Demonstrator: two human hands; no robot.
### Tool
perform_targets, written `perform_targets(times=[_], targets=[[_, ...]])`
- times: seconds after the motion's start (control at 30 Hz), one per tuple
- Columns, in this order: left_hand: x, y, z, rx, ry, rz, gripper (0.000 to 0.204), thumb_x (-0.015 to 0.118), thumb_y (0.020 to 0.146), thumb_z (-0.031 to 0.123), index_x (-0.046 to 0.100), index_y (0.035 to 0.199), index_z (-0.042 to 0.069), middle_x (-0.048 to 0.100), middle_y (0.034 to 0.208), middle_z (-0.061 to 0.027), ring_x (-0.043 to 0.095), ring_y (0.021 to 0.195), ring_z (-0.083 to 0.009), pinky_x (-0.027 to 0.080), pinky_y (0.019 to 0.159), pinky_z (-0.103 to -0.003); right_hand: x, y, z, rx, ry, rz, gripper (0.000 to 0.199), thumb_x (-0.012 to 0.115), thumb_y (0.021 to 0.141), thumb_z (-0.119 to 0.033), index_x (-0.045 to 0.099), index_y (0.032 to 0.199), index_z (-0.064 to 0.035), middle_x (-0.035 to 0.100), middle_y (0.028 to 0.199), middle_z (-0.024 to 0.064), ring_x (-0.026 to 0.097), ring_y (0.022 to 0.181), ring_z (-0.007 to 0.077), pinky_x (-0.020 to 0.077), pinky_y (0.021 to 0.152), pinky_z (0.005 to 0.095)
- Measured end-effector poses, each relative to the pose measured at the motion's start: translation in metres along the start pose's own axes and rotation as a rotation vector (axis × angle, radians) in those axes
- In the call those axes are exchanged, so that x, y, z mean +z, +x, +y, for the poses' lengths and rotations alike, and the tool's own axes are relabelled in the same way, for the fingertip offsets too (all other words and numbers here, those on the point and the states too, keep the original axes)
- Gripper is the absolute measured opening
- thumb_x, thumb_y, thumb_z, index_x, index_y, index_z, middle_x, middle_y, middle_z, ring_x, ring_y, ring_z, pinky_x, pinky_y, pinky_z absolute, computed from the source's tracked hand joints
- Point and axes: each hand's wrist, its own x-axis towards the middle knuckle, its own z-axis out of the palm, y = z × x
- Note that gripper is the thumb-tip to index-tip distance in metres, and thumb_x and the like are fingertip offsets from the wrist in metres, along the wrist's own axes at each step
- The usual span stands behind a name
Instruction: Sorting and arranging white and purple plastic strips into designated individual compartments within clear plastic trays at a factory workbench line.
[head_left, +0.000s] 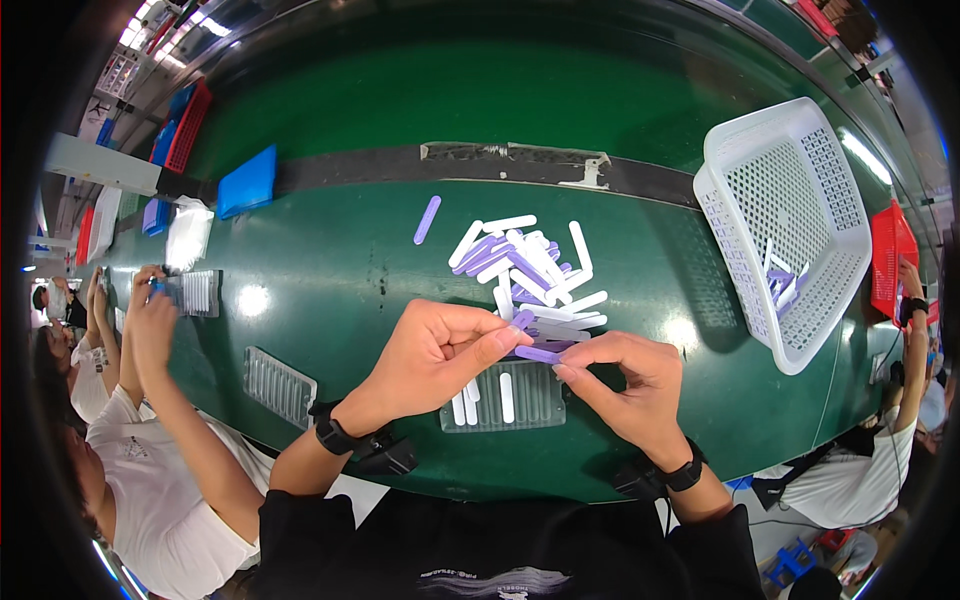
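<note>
Between the thumb and forefinger of my left hand a flat purple stick with rounded ends is pinched. My right hand pinches another purple stick by its right end, and its left end reaches close to my left thumb. Below both hands lies a see-through slotted tray. A white stick rests near its middle, with more white ones at its left side, partly hidden by my left hand. Just beyond my fingers, purple and white sticks spread in a loose pile.
One purple stick lies apart from the pile. A second slotted tray sits left of my left forearm. At the right stands a white perforated basket with some sticks inside. A blue bin is at the far left. Co-workers' arms flank both sides.
</note>
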Motion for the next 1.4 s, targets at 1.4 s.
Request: perform_targets(times=[1.4], targets=[[-0.019,-0.007,0.013,0.18,0.506,0.09,0.016,0.065,0.102,0.009,0.076,0.106,-0.001,0.065,0.067,0.0011,0.048,0.056,-0.0018,0.037,0.052,-0.024,0.008,-0.003,0.01,0.228,0.06,0.122,0.01,0.079,0.091,-0.002,0.073,0.098,0.0008,0.074,0.082,0.0036,0.066,0.071,0.0065,0.0527,0.065,0.0222]])
